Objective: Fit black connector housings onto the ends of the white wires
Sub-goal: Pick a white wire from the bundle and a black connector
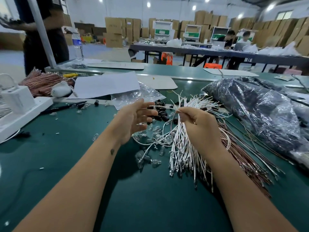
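— How many hands are at work, and what is each doing?

— Two. The right hand (199, 124) is curled round a thick bundle of white wires (182, 148) and pinches one single wire (164, 107) between thumb and forefinger, so that it sticks out leftward. The left hand (137, 119) is raised with its fingers spread and relaxed, holding nothing; its fingertips are just beside the free end of that single wire.

— And the wires, can you count them?

— Not one by one (they are too many and overlap). It is one bundle fanning out above and below the fist, its lower ends with metal terminals lying on the green mat (66, 148). A few loose white wires curl on the mat under the left hand.

— Where are the black connector housings (161, 113)?

— One loose heap, on the mat between and just beyond the two hands, below the single wire. I cannot give an exact number; more than a dozen. A couple lie apart near a black pen (65, 107) to the left.

— Anything else close by?

— Small clear glass bulbs (150, 139) scattered under the left hand, many of them. One bundle of copper-coloured wires (247, 158) lies right of the white ones, and another (43, 81) at the far left. One large dark plastic bag (254, 108) fills the right side, one white paper sheet (107, 84) lies behind, and one water bottle (77, 44) stands farther back.
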Demonstrator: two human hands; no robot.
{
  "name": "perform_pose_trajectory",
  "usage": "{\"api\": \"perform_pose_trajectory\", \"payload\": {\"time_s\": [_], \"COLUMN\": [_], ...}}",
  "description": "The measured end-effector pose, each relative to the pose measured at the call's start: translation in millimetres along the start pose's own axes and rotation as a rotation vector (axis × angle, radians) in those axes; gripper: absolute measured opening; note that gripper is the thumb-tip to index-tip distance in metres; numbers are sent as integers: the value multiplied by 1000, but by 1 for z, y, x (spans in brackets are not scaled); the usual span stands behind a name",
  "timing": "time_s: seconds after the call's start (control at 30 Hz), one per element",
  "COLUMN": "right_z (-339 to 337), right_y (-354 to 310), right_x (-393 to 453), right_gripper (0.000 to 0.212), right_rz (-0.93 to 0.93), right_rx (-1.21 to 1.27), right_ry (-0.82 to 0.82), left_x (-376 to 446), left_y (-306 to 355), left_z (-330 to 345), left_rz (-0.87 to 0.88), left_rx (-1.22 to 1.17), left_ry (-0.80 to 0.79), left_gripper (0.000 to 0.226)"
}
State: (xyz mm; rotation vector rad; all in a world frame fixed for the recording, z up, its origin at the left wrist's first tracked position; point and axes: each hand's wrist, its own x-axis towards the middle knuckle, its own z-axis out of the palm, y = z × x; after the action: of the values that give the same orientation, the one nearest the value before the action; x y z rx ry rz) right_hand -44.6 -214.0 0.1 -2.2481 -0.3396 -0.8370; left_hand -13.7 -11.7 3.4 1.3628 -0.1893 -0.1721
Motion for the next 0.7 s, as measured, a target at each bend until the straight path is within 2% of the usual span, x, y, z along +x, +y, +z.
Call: {"api": "perform_pose_trajectory", "payload": {"time_s": [0.17,0.27,0.37,0.47,0.53,0.6,0.63,0.7], "right_z": [-1,-1,0,5,8,8,7,6], "right_y": [1,-4,-11,-14,-13,-9,-7,-4], "right_x": [0,0,-3,-3,-1,0,1,1], "right_gripper": [18,23,19,16,14,11,10,11], "right_rz": [-59,-104,-107,-106,-57,12,39,73], "right_rx": [-77,-177,-165,-220,-269,-267,-241,-165], "right_ry": [-25,-117,-201,-191,-164,-135,-122,-100], "left_x": [1,0,-1,0,5,11,17,25], "left_y": [-2,-6,-10,-16,-18,-21,-23,-27], "left_z": [3,4,11,19,22,19,14,6], "left_rz": [130,300,451,572,570,483,430,287], "left_rx": [178,399,462,516,509,512,585,909], "left_ry": [131,221,287,339,358,379,408,472], "left_gripper": [14,13,18,23,27,28,26,26]}}
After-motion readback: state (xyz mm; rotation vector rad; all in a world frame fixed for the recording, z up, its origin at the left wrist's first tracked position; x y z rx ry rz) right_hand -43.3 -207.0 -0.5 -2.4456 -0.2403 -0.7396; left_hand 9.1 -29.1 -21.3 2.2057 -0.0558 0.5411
